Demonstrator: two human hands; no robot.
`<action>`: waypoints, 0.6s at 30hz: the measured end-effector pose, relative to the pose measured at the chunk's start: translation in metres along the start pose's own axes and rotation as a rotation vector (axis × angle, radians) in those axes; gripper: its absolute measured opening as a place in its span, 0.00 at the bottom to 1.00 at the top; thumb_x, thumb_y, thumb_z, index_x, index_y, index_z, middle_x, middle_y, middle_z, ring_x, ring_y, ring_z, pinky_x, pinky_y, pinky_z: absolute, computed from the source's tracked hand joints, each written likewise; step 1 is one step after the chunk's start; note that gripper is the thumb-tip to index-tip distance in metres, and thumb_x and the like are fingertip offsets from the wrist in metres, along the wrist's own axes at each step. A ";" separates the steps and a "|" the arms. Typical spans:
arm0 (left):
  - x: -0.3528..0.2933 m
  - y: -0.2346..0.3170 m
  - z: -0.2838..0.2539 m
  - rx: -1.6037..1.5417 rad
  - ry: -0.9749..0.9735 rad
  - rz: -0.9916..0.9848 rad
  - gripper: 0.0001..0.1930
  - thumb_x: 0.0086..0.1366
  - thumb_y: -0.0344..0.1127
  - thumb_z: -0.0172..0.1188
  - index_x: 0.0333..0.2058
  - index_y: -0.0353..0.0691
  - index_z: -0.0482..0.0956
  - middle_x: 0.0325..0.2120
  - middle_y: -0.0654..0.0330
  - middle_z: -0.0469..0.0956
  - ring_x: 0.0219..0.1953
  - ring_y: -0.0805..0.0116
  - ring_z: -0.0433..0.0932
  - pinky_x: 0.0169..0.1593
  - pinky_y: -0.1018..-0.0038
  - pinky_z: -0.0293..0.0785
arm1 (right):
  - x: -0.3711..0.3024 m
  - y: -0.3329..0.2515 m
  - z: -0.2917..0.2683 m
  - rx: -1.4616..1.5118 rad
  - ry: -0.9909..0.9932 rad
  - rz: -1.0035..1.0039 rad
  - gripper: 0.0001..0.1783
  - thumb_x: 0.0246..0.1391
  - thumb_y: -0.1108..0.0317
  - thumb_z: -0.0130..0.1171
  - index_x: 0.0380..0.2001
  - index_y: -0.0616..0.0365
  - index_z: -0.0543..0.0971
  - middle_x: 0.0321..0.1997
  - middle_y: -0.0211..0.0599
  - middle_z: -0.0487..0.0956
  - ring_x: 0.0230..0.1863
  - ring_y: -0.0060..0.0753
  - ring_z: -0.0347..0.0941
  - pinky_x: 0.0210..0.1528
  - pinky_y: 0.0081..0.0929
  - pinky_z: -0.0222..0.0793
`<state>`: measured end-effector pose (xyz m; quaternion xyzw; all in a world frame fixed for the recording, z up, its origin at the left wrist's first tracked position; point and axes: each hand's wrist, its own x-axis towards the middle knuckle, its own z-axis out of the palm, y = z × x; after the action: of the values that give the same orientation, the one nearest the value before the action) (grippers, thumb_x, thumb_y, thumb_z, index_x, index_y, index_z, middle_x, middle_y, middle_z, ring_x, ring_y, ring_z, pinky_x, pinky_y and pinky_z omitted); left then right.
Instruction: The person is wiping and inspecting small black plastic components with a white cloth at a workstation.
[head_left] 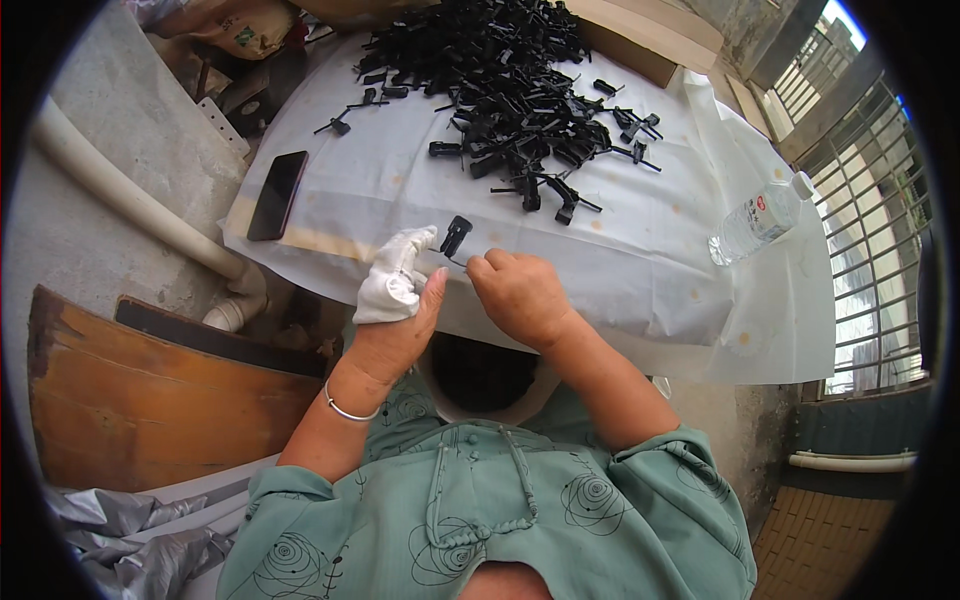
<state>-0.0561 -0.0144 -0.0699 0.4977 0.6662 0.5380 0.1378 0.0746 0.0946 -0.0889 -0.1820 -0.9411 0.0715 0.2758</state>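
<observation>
A small black plastic part (456,236) with a thin stem is between my two hands, just above the near side of the table. My left hand (396,290) wears a white cloth glove over the fingers, with the thumb bare; its fingers are curled at the left end of the stem. Closed in a pinch, my right hand (522,295) grips the stem's right end, its fingertips mostly hidden under the knuckles. Beyond both hands lies a big heap of similar black parts (490,70), with several strays along its edges.
A white cover (640,270) is spread over the table. A dark phone (278,196) lies at left, a clear water bottle (760,220) at right. A cardboard box (650,40) stands at the back. Below the table edge, between my knees, is a dark-filled pale container (545,385).
</observation>
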 end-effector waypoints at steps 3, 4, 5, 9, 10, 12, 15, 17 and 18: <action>0.007 -0.007 0.009 0.057 -0.083 0.023 0.18 0.57 0.27 0.56 0.47 0.32 0.68 0.33 0.52 0.76 0.31 0.64 0.75 0.38 0.75 0.72 | -0.005 -0.012 -0.018 0.018 -0.039 -0.157 0.04 0.48 0.70 0.54 0.24 0.56 0.70 0.18 0.33 0.69 0.19 0.36 0.70 0.21 0.31 0.65; 0.006 -0.012 0.012 0.055 -0.087 0.028 0.18 0.57 0.27 0.56 0.47 0.32 0.68 0.33 0.52 0.76 0.31 0.64 0.75 0.38 0.75 0.72 | -0.007 -0.014 -0.021 0.066 -0.047 -0.209 0.04 0.47 0.70 0.56 0.24 0.57 0.71 0.19 0.32 0.70 0.18 0.33 0.69 0.20 0.29 0.64; 0.004 -0.018 0.013 -0.028 -0.112 0.058 0.17 0.58 0.27 0.55 0.46 0.32 0.68 0.32 0.53 0.76 0.30 0.67 0.75 0.37 0.76 0.72 | -0.008 -0.016 -0.022 0.063 -0.044 -0.205 0.04 0.47 0.70 0.56 0.24 0.57 0.71 0.19 0.32 0.70 0.18 0.33 0.69 0.20 0.29 0.64; -0.002 0.010 0.010 -0.434 -0.297 -0.335 0.14 0.59 0.26 0.53 0.45 0.32 0.69 0.32 0.59 0.75 0.28 0.75 0.72 0.34 0.80 0.71 | -0.014 -0.016 -0.017 0.709 0.120 0.334 0.06 0.51 0.70 0.57 0.24 0.59 0.73 0.21 0.32 0.72 0.17 0.19 0.62 0.20 0.20 0.59; -0.003 0.013 0.009 -0.430 -0.297 -0.333 0.14 0.59 0.26 0.53 0.45 0.32 0.69 0.32 0.59 0.75 0.28 0.75 0.72 0.34 0.80 0.71 | -0.014 -0.015 -0.016 0.825 0.070 0.485 0.08 0.52 0.69 0.57 0.23 0.60 0.73 0.22 0.31 0.72 0.18 0.16 0.59 0.21 0.19 0.58; -0.005 0.016 0.008 -0.590 -0.359 -0.337 0.14 0.60 0.25 0.52 0.45 0.32 0.69 0.31 0.63 0.73 0.29 0.79 0.71 0.33 0.83 0.70 | -0.011 -0.015 -0.019 0.914 0.045 0.497 0.09 0.54 0.68 0.55 0.23 0.61 0.72 0.21 0.31 0.71 0.19 0.17 0.59 0.22 0.20 0.58; -0.008 0.009 0.015 -0.470 -0.217 -0.203 0.14 0.59 0.24 0.53 0.45 0.32 0.70 0.32 0.64 0.73 0.29 0.79 0.71 0.33 0.83 0.70 | -0.012 -0.015 -0.025 0.974 0.004 0.417 0.12 0.56 0.66 0.52 0.23 0.63 0.72 0.18 0.31 0.70 0.20 0.19 0.60 0.23 0.22 0.60; -0.009 0.012 0.015 -0.437 -0.217 -0.198 0.14 0.58 0.24 0.53 0.44 0.31 0.70 0.33 0.62 0.74 0.31 0.77 0.72 0.36 0.81 0.71 | -0.014 -0.015 -0.028 0.949 -0.007 0.332 0.14 0.57 0.66 0.50 0.23 0.64 0.72 0.17 0.32 0.70 0.20 0.22 0.61 0.24 0.24 0.61; -0.010 0.014 0.015 -0.405 -0.216 -0.192 0.14 0.57 0.23 0.54 0.44 0.31 0.71 0.33 0.61 0.75 0.33 0.75 0.73 0.38 0.79 0.72 | -0.013 -0.015 -0.030 0.851 -0.068 0.331 0.14 0.58 0.65 0.48 0.23 0.64 0.72 0.18 0.33 0.71 0.21 0.23 0.63 0.26 0.25 0.62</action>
<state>-0.0336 -0.0146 -0.0666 0.4491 0.5705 0.5887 0.3554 0.0963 0.0766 -0.0661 -0.1978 -0.7949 0.5007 0.2797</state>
